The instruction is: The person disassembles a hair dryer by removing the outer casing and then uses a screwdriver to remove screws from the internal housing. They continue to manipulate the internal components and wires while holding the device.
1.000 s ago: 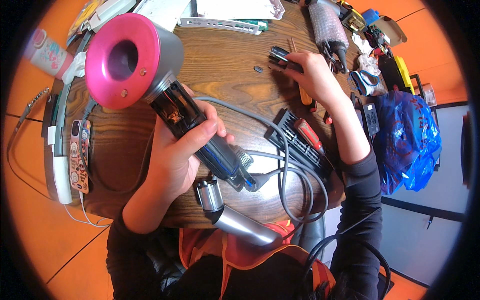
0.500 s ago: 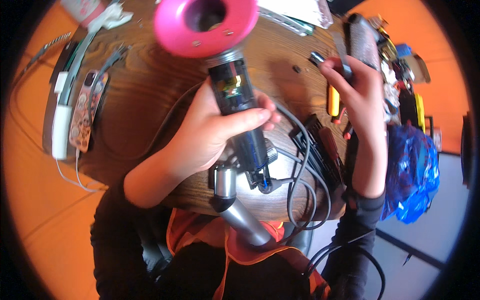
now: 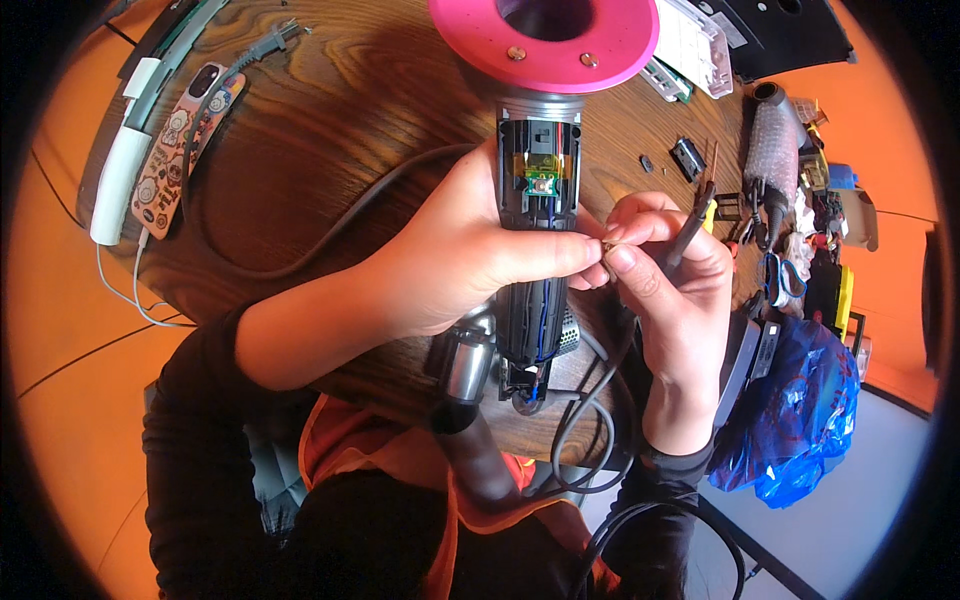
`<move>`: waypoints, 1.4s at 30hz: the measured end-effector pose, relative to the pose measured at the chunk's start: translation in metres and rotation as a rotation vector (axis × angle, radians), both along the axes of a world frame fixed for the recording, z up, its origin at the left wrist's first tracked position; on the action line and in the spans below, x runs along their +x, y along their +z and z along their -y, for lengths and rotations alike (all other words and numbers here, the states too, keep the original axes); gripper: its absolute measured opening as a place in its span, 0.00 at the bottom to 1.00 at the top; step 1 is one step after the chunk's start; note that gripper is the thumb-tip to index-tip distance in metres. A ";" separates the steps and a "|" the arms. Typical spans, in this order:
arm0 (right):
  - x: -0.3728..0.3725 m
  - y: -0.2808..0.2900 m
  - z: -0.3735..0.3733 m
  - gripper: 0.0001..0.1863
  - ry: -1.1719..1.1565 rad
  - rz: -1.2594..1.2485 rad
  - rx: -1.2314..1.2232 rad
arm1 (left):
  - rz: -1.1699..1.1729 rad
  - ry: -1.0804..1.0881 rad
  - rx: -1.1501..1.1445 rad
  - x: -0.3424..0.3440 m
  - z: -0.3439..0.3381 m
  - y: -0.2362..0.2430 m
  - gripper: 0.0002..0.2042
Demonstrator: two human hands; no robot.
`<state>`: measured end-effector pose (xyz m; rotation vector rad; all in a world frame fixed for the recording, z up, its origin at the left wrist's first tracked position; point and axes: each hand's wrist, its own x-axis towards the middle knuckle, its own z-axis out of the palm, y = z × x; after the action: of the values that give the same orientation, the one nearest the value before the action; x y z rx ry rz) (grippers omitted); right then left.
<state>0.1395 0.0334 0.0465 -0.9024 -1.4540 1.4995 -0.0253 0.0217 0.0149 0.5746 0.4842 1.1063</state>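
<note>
My left hand [image 3: 470,240] is wrapped round the handle of a hair dryer [image 3: 548,215], which stands upright in view with its pink ring-shaped head at the top. The handle's casing is off, baring black inner parts, a small green circuit board [image 3: 541,185] and blue wires. My right hand [image 3: 665,285] is closed beside the handle, its thumb and fingertip pinched at my left thumb tip. Something small and brownish shows in that pinch, too small to name. Dark tweezers [image 3: 688,235] are tucked between my right fingers, points upward.
A silver-and-grey tube [image 3: 468,368] lies at the table's near edge beside the looping grey cord [image 3: 608,425]. Left are a phone in a patterned case [image 3: 185,150] and a plug [image 3: 268,45]. Right are a bubble-wrapped cylinder [image 3: 773,140], small black parts [image 3: 688,158] and a blue plastic bag [image 3: 795,410].
My right hand has come in from the right-hand side to meet my left thumb at the handle. The hair dryer appears farther right and more upright.
</note>
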 end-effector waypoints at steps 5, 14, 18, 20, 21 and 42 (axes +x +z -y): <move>0.004 -0.003 0.000 0.04 -0.068 0.127 0.102 | -0.064 -0.013 0.015 0.000 -0.002 -0.003 0.23; 0.011 0.008 -0.002 0.22 -0.174 -0.065 -0.222 | -0.091 -0.027 -0.037 -0.001 -0.004 0.001 0.22; 0.019 0.000 -0.008 0.20 -0.292 -0.139 0.003 | -0.090 -0.011 -0.081 0.000 -0.003 0.001 0.23; 0.021 -0.006 -0.015 0.16 -0.190 -0.267 0.103 | -0.080 -0.006 -0.088 0.000 -0.004 0.001 0.23; 0.021 -0.009 -0.017 0.15 -0.225 -0.302 0.035 | -0.072 -0.006 -0.083 0.000 -0.005 0.000 0.23; 0.006 -0.016 -0.001 0.11 -0.260 -0.267 0.048 | -0.091 -0.011 -0.099 -0.002 -0.009 -0.002 0.23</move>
<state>0.1452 0.0349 0.0310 -0.7941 -1.1282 1.3287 -0.0268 0.0305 0.0127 0.5418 0.6103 1.0427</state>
